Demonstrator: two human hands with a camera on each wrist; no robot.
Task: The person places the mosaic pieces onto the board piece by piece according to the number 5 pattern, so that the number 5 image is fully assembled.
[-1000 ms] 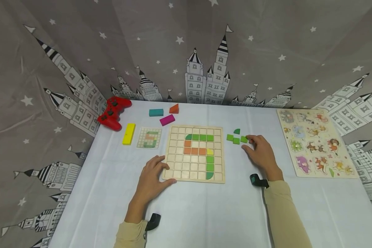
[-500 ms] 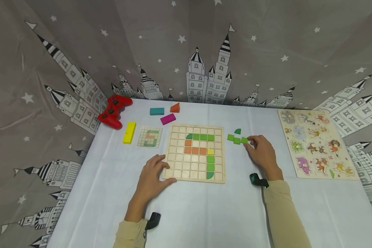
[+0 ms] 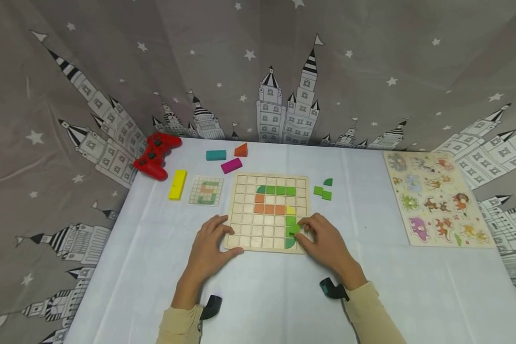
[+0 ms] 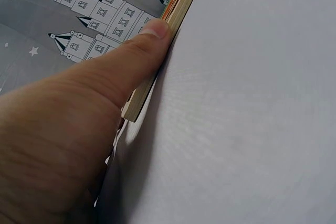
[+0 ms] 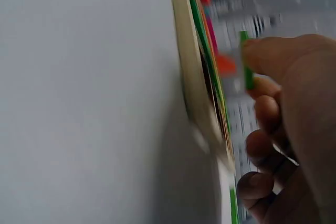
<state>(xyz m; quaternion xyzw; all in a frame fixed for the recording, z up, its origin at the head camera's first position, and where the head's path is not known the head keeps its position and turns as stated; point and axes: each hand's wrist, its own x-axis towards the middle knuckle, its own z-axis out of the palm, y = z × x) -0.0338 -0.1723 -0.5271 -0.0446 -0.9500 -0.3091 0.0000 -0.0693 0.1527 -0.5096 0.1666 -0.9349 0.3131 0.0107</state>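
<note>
White cloth (image 3: 258,296) over table, grey castle-print curtain (image 3: 370,71) behind. Grid board (image 3: 245,229) centre; animal puzzle (image 3: 438,198) far right, red gamepad (image 3: 155,155) far left. Left hand (image 3: 208,248) flat on board's near-left corner, thumb along edge. Right hand (image 3: 324,241) at board's right side, fingertips pinching green tile (image 3: 293,228) just above grid.

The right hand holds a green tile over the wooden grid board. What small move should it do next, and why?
Probably lower the green tile into a free cell of the grid board. The right hand pinches the tile just above the green column on the board's right side, and the right wrist view shows it not yet seated. The left hand rests on the board's corner, which steadies it.
</note>
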